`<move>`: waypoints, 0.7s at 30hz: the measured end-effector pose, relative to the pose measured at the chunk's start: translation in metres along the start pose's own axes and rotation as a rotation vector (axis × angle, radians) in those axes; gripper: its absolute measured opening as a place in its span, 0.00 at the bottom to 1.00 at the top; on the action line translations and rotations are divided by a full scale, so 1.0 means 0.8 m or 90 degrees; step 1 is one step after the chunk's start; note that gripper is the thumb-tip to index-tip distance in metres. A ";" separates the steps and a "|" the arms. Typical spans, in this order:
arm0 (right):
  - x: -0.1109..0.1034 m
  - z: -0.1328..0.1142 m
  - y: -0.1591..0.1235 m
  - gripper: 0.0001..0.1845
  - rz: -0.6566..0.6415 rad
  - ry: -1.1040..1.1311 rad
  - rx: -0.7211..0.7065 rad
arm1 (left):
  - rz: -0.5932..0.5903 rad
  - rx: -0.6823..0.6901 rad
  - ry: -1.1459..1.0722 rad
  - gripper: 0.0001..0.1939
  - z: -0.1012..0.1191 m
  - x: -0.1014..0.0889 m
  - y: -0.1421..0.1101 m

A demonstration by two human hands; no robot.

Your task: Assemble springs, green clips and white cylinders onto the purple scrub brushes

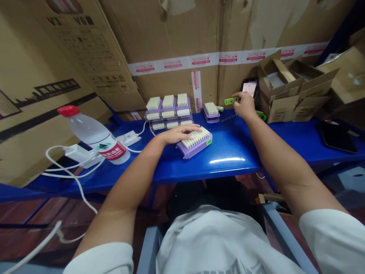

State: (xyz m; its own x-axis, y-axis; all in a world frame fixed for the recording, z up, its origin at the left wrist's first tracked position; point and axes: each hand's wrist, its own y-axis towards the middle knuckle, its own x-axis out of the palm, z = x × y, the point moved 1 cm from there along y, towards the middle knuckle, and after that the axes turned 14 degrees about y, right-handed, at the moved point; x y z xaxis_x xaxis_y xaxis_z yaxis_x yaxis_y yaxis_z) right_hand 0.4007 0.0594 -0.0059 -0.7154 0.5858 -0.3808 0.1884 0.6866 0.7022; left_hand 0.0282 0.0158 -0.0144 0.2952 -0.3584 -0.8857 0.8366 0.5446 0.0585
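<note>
My left hand (178, 134) lies over the near purple brush (196, 146), its fingers and thumb on the cream bristles. This brush sits at a slant on the blue table, with a green piece on its right end. My right hand (244, 105) is at the back of the table, fingers closed on a small flat green plastic part (230, 101). Directly behind that hand a phone (250, 87) with a lit screen leans upright. Left of it stands a smaller purple brush (211, 110), and a thin coil spring (228, 118) lies close by.
Several purple brushes (168, 110) are stacked at the back. On the left, a bottle (98, 135) leans beside white chargers (81, 155) and looping cables. Open cardboard boxes (296, 91) and a dark tablet-like object (336, 136) are at right. Large cartons (176, 34) wall the back edge.
</note>
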 end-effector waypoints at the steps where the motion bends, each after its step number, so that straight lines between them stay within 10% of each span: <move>1: 0.000 -0.002 -0.001 0.19 -0.004 -0.006 0.002 | 0.001 -0.003 0.011 0.34 0.000 -0.001 0.000; 21: -0.002 -0.024 -0.008 0.08 -0.072 -0.006 0.046 | 0.118 -0.019 0.021 0.31 -0.007 -0.005 -0.004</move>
State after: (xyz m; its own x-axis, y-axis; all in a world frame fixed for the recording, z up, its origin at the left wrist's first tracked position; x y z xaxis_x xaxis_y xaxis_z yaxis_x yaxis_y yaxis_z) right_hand 0.3875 0.0456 0.0015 -0.7290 0.5064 -0.4605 0.1546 0.7772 0.6099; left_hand 0.0218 0.0196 -0.0138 0.4276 -0.2241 -0.8758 0.7547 0.6217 0.2094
